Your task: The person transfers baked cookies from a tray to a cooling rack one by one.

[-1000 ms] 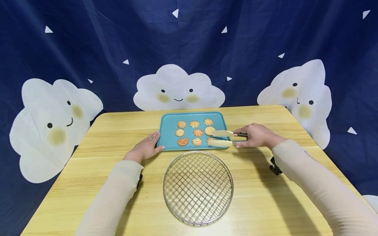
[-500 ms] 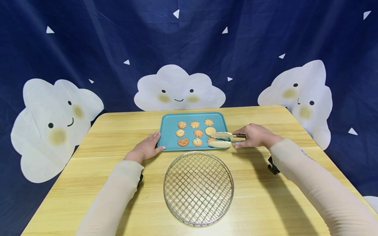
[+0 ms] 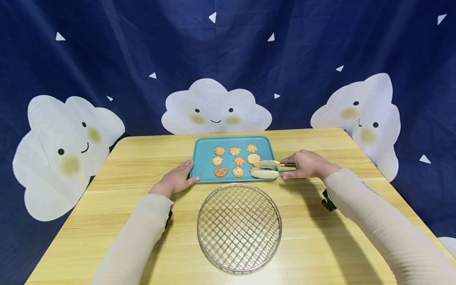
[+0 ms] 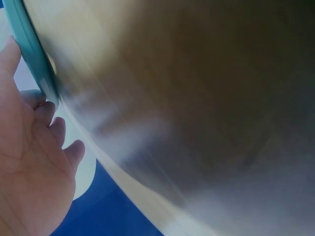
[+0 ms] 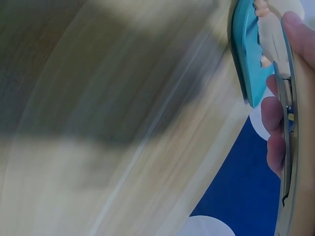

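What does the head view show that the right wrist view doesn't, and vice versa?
Only the head view: the round wire rack, the pretzel-shaped cookie, and the left hand at the tray's near left corner.

Only the right wrist view: the inner side of the grip, with curled fingertips against the handle.

Both: the tray, the right hand, the tongs, the wooden table and the blue backdrop.
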Motion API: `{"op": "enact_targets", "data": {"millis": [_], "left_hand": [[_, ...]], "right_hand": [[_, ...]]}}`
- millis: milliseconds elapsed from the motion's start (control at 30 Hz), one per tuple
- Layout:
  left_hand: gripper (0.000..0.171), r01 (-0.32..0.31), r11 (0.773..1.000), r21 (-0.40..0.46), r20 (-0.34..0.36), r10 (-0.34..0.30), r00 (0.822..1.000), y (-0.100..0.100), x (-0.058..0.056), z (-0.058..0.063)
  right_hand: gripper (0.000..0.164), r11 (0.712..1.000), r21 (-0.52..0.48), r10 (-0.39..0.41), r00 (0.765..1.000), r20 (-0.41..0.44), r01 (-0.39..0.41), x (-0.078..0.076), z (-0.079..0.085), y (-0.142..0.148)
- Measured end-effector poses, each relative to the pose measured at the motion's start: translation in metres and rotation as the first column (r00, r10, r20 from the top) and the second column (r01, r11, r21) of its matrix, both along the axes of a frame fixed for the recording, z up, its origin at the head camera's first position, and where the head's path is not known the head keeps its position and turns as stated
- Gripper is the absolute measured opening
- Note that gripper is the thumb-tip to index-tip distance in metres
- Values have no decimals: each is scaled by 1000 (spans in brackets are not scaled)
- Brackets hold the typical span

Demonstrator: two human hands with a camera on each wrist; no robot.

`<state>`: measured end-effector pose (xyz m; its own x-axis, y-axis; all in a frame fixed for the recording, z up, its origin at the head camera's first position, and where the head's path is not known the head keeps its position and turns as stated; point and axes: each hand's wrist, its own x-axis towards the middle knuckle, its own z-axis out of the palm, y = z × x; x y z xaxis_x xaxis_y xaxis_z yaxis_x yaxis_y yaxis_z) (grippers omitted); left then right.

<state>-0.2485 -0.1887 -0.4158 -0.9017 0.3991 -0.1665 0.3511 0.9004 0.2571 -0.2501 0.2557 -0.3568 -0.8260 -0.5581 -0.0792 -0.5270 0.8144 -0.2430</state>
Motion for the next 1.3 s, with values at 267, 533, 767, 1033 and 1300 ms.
{"op": "enact_targets", "data": {"millis": [267,533,767,1033,1300], "left_hand": [[75,-7,1000,-5,2,7,1000,0,1,0],[76,-7,1000,-6,5,7,1000,0,-1,-1],[76,-15,1000,-7,10,15,1000,0,0,0],[76,-21,1000,-10,19,21,1000,0,1,1],[77,-11,1000,-17,17,12,1000,0,-1,0]], "right_hand": [[58,1000,-6,28,997,-74,-29,3,-4,3],[60,998,-49,24,985,-168,-33,5,-6,7],[60,991,-118,38,977,-212,-64,12,-3,3],[59,974,-167,114,968,-222,-153,23,0,-11],[61,955,-182,196,959,-204,-234,34,1,-25]]}}
